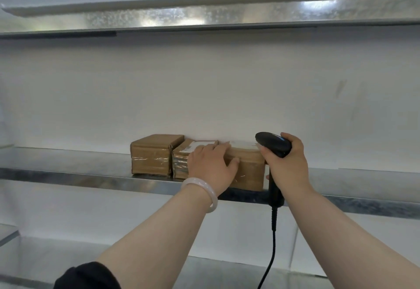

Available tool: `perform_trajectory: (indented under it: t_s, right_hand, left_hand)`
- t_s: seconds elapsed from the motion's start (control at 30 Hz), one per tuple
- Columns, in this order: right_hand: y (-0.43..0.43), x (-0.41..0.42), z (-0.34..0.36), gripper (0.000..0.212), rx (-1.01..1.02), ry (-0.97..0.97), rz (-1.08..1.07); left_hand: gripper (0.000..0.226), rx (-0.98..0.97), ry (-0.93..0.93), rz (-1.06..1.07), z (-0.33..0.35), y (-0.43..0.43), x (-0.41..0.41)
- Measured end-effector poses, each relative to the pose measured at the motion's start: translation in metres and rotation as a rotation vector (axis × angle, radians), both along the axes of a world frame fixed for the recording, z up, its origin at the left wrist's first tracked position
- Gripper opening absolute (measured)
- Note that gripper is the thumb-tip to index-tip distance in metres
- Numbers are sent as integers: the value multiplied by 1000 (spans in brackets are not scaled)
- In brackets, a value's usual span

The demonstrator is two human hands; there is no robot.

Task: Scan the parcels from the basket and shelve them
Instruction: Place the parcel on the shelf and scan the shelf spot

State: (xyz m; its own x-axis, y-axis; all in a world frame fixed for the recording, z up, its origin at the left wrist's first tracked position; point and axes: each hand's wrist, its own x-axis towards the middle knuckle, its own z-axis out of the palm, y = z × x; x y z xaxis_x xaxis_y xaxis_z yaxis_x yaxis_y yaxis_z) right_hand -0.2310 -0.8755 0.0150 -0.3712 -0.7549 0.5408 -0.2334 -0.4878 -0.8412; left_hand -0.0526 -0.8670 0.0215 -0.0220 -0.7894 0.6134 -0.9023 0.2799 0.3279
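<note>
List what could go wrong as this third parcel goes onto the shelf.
1. The right parcel sits at the front lip of the shelf; released now, it might tip off.
2. The right hand grips the scanner right beside that parcel, so the scanner could knock it.
3. The cable hangs below the lip and may snag.

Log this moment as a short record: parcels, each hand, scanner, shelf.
parcels: three brown boxes in a row: left parcel, middle parcel, right parcel
shelf: metal shelf carries all three
left hand: left hand lies over the right parcel's top front edge; bracelet on the wrist
right hand: right hand grips the black scanner beside the right parcel
cord: cord hangs below the shelf
basket: not in view
</note>
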Motion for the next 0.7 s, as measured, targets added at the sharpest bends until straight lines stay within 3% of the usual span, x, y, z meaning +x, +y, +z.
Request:
perform_trajectory:
  t_s: [0.23,0.4,0.5,0.63,0.7]
  right_hand:
    - [4,-4,4,59,63,-41,15]
    - [27,3,2,61,-104,-79,26]
    - [45,15,10,65,-231,-106,26]
    - [68,45,11,67,-377,-72,52]
    - [74,62,5,66,-410,-83,70]
  left_hand:
    - [58,185,176,-89,8,5,-10]
    - [48,102,533,-227,3,13,-12]
    - [54,29,736,-290,14,24,-11]
    - [31,-63,794,-354,24,41,11]
    - [30,-62,817,-381,21,52,30]
